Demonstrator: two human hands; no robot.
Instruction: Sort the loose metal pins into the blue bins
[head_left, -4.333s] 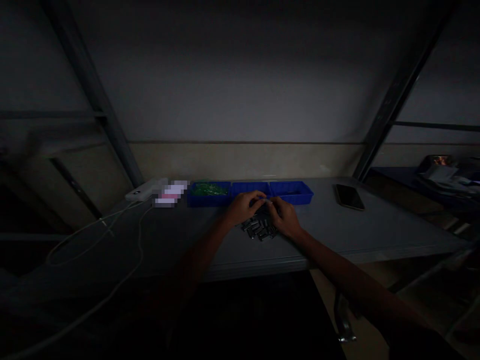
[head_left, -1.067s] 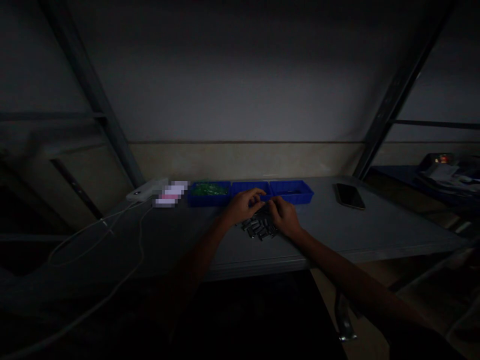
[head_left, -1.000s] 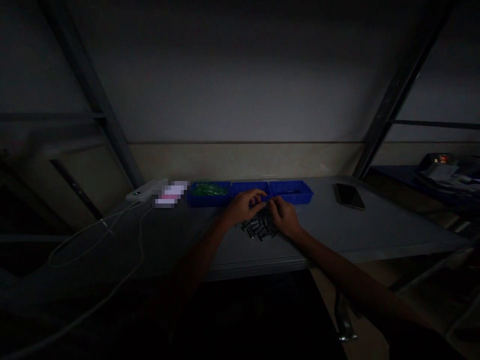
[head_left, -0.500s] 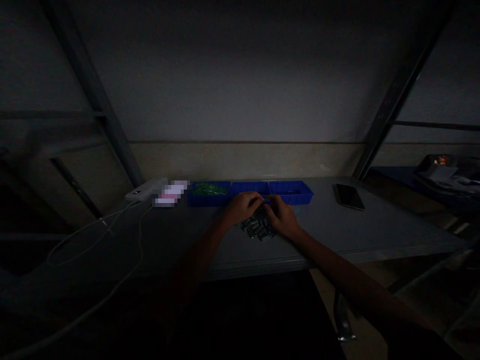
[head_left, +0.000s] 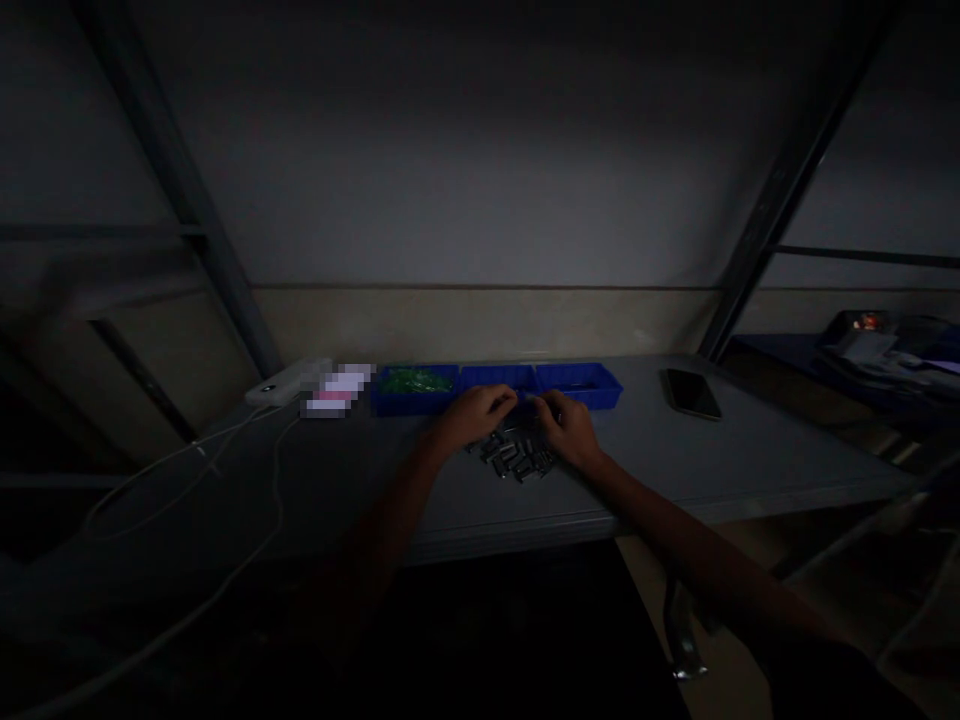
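Note:
My left hand point(head_left: 478, 412) and my right hand point(head_left: 568, 426) are raised over a pile of small shiny metal cylinders point(head_left: 511, 456) on the grey table. Thumb and fingers of the left are pinched together; what they hold, if anything, is too small and dark to name. The right hand is also in a pinch, a little apart from the left, with a tiny pale thing at its fingertips. Just behind the hands stands the middle blue bin point(head_left: 480, 378), its inside partly covered by them.
The left blue bin point(head_left: 412, 404) contains green plastic pieces point(head_left: 416, 380); the right blue bin point(head_left: 600, 398) has dark items. A phone point(head_left: 691, 393) lies to the right. At left are a white device point(head_left: 274, 388) and cables point(head_left: 279, 490). Metal posts point(head_left: 225, 285) flank the table.
My hands, which were meeting at the fingertips, have drawn slightly apart. More of the metal pile shows between them. The whole view has shifted a little.

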